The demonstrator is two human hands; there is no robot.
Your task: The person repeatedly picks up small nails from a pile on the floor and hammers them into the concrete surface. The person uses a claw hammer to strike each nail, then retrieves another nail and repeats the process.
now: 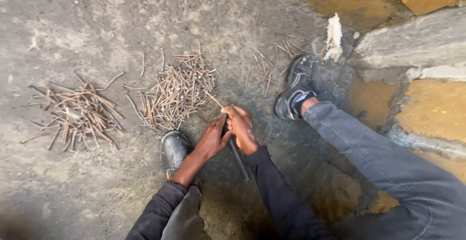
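Rusty nail (215, 100) tip up-left, both hands

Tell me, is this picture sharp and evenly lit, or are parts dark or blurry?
Head view: soft daylight, no glare; the nail piles look fairly sharp; the left hand and right hand are slightly soft; the bottom edge of the ground falls into shadow.
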